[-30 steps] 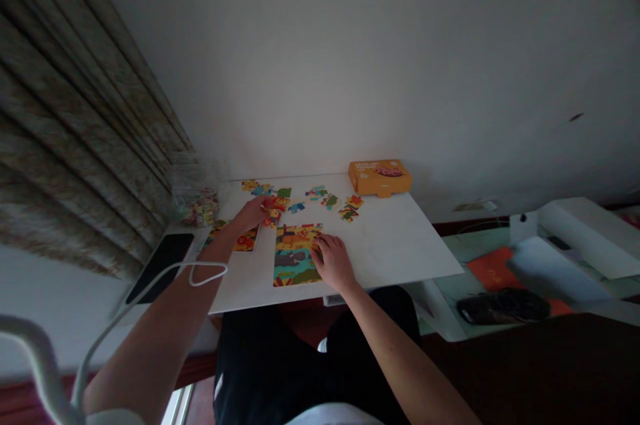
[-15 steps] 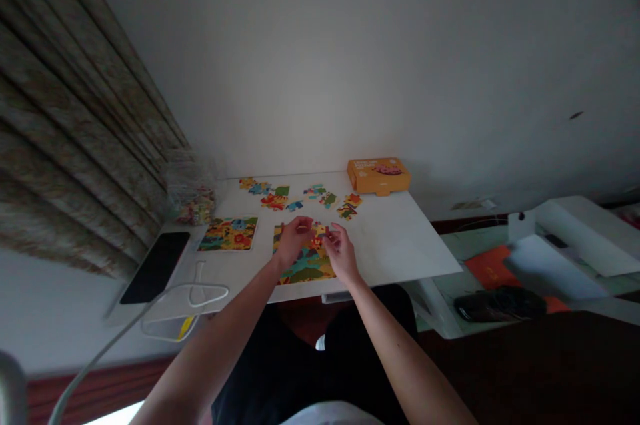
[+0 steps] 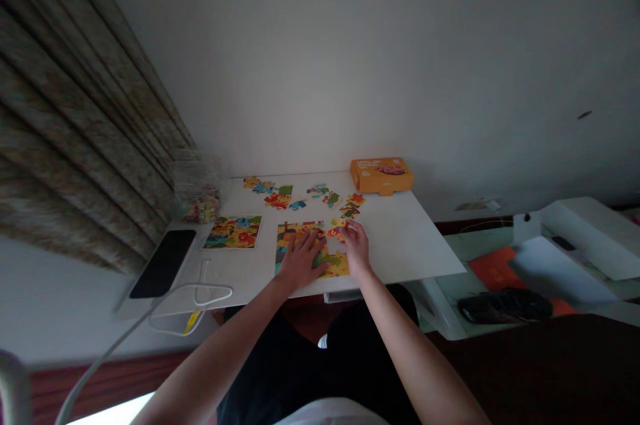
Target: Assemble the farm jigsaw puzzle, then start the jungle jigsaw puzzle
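My left hand [image 3: 301, 261] lies flat with spread fingers on a partly assembled puzzle [image 3: 340, 265] near the table's front edge. Just to its right, my right hand [image 3: 357, 248] pinches a small red and yellow puzzle piece [image 3: 337, 233] at the puzzle's upper right. A picture card with animals [image 3: 233, 232] lies to the left of the puzzle. Loose pieces are scattered behind it: an orange and red group [image 3: 277, 200], a blue piece [image 3: 297, 205], green ones [image 3: 331, 198] and an orange one [image 3: 357, 199].
An orange box [image 3: 383, 176] stands at the back right of the white table [image 3: 400, 238]. A clear plastic bag [image 3: 197, 195] and a black phone [image 3: 163, 264] are on the left, with a white cable [image 3: 207, 287] at the front-left edge. Right of the table is an open white box [image 3: 565, 265].
My left hand has come down flat onto the puzzle with its fingers spread. My right hand has shifted slightly right with a piece at its fingertips. The view has moved slightly.
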`<state>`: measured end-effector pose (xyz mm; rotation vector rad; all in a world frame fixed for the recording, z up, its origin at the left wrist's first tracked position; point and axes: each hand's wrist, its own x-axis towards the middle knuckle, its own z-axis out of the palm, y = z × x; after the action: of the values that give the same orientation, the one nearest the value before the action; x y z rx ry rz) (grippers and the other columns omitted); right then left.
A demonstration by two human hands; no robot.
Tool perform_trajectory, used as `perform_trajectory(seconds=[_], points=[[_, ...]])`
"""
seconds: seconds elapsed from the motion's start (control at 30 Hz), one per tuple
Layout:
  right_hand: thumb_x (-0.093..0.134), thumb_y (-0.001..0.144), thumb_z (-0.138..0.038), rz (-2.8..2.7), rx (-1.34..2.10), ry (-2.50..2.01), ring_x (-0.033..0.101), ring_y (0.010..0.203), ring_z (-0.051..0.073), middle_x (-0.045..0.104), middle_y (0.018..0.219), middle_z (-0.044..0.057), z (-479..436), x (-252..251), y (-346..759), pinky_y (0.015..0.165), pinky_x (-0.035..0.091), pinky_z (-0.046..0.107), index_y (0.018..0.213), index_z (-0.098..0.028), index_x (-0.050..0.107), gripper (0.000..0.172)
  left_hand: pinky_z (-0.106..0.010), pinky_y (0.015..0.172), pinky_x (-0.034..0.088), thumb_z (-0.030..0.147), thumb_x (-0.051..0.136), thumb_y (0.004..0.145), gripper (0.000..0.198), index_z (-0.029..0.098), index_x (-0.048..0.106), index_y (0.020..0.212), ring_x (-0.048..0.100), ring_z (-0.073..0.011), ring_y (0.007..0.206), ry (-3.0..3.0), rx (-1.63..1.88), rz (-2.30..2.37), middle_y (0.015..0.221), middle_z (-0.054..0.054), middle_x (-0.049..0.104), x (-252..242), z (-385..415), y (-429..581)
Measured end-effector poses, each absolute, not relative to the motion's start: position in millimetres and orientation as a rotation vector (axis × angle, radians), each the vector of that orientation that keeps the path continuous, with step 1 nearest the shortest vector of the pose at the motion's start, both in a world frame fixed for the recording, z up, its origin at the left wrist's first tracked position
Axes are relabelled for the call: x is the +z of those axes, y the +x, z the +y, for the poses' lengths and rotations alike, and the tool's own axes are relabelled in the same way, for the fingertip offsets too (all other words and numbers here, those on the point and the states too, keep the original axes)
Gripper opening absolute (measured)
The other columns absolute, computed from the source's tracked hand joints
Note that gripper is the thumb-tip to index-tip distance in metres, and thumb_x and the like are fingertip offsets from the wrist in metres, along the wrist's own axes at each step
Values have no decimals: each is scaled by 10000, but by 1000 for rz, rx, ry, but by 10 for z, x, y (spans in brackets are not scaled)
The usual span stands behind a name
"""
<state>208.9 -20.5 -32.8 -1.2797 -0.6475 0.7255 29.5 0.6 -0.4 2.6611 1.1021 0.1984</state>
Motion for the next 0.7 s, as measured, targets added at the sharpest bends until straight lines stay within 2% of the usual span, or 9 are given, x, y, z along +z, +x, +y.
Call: perform_trajectory(seconds=[0.1, 0.27, 0.37, 0.53, 0.7], points=[[737, 756, -517, -685, 664, -1302, 705, 798, 201, 738, 869, 38, -111, -326, 2241, 691, 542, 308, 1098, -199, 597, 487, -631, 1261, 81, 579, 473, 985, 624, 317, 436, 1550, 265, -344, 1549, 2676, 158, 1124, 1681, -74, 299, -39, -33, 274], [676, 797, -481, -937, 481, -1527, 699, 776, 194, 740, 877, 38, 132, -347, 2634, 745, 541, 333, 1025, -213, 623, 356, -614, 1267, 79, 605, 442, 988, 640, 314, 431, 1558, 266, -343, 1549, 2667, 181, 1148, 1680, -71, 299, -48, -63, 264], [626, 851, -389, -1105, 373, -1738, 688, 795, 206, 748, 898, 70, 250, -345, 2861, 783, 535, 353, 1096, -184, 649, 320, -617, 1265, 87, 608, 439, 988, 636, 326, 427, 1558, 275, -339, 1547, 2665, 207, 1153, 1678, -67, 305, -63, -75, 244], [566, 921, -291, -1448, 12, -2014, 635, 944, 248, 711, 1030, 148, 327, -315, 3022, 884, 490, 383, 1141, -130, 697, 302, -617, 1263, 113, 632, 422, 986, 639, 340, 425, 1555, 283, -333, 1544, 2672, 211, 1164, 1676, -63, 311, -91, -108, 165], [485, 992, -289, -1573, -108, -2150, 585, 1001, 273, 666, 1104, 168, 307, -287, 2974, 866, 456, 379, 1152, -154, 715, 311, -622, 1267, 116, 616, 437, 988, 628, 344, 426, 1554, 291, -334, 1541, 2686, 234, 1170, 1665, -54, 342, -108, -163, 116]])
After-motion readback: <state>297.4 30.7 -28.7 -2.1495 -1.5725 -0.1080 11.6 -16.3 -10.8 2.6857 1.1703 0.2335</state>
